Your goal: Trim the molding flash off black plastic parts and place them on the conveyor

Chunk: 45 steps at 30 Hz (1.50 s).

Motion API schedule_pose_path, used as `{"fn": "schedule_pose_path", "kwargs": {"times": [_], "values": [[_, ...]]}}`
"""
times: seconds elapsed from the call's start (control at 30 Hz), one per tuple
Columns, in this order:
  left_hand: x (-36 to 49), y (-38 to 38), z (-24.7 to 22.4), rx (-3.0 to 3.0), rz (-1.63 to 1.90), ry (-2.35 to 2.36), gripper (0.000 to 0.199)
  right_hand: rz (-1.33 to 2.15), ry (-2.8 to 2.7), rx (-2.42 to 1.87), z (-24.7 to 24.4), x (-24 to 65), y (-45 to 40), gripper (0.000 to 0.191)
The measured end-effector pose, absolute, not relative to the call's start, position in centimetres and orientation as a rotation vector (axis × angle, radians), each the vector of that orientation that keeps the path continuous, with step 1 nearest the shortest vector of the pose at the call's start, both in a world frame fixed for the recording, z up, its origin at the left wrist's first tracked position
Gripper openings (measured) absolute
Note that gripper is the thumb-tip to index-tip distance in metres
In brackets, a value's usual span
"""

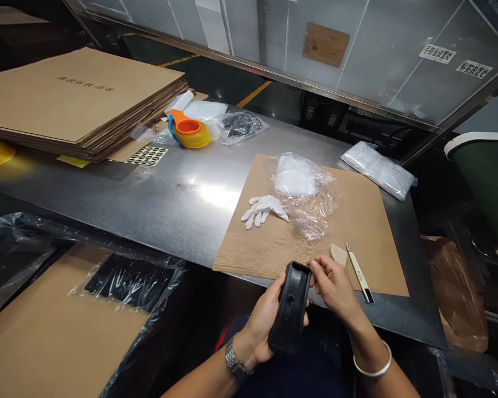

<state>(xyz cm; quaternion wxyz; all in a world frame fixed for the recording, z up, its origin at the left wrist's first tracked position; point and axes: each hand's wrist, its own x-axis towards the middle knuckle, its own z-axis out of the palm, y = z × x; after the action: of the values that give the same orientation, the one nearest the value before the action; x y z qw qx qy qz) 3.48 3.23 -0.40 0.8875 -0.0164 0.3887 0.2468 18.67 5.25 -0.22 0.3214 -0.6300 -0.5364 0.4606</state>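
The desk (pixel 182 193) was bare metal, shiny under the light, and a sheet of cardboard (pixel 365 221) covered part of its right half. Beyond it stood a grey panel (pixel 257 33) with labels (pixel 437 53), and yellow lines marked the dark floor (pixel 219 77).

A stack of board (pixel 78 105) filled the desk's far left, with stickers (pixel 147 156) and a tape roll (pixel 197 138) beside it. On the cardboard lay a white glove (pixel 259 213), touching a clear bag (pixel 315 213); a knife (pixel 359 273) and a beige scrap (pixel 338 254) lay just past the right hand (pixel 336 284). A wrapped packet (pixel 379 171) overlapped the far right corner.

The black part (pixel 289 312) was at the desk's near edge, held in the left hand (pixel 257 326). The right hand's thumb and forefinger were close together at its upper rim; whether they gripped it, I could not tell.
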Motion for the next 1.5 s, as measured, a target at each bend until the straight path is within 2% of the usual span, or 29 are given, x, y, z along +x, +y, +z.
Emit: {"fn": "schedule_pose_path", "kwargs": {"times": [0.3, 0.5, 0.6, 0.73, 0.9, 1.0, 1.2, 1.5], "values": [[2.8, 3.5, -0.6, 0.066, 0.428, 0.806, 0.062, 1.103, -1.291, -1.678, 0.5, 18.7, 3.7, 0.046], [3.1, 3.5, -0.5, 0.091, 0.482, 0.830, 0.059, 1.166, -1.240, -1.638, -0.3, 18.5, 2.7, 0.032], [3.8, 4.3, -1.6, 0.254, 0.683, 0.954, 0.055, 0.950, -1.442, -1.702, -1.5, 19.0, 3.5, 0.032], [5.1, 7.1, -3.6, 0.635, 0.970, 1.120, 0.045, 0.592, -1.589, -1.762, -2.6, 20.6, 7.0, 0.029], [6.0, 9.9, -6.0, 0.951, 1.138, 1.257, 0.040, 0.369, -1.724, -1.759, -3.0, 21.9, 14.8, 0.026], [6.1, 10.4, -7.3, 1.114, 1.165, 1.337, 0.041, 0.325, -1.864, -1.792, -3.5, 21.6, 19.8, 0.020], [6.0, 10.6, -9.0, 1.261, 1.161, 1.448, 0.041, 0.259, -2.072, -1.847, -5.5, 20.1, 27.2, 0.026], [5.4, 12.0, -8.8, 1.276, 1.219, 1.409, 0.041, 0.309, -2.191, -1.830, -8.0, 20.5, 29.7, 0.027]]}}
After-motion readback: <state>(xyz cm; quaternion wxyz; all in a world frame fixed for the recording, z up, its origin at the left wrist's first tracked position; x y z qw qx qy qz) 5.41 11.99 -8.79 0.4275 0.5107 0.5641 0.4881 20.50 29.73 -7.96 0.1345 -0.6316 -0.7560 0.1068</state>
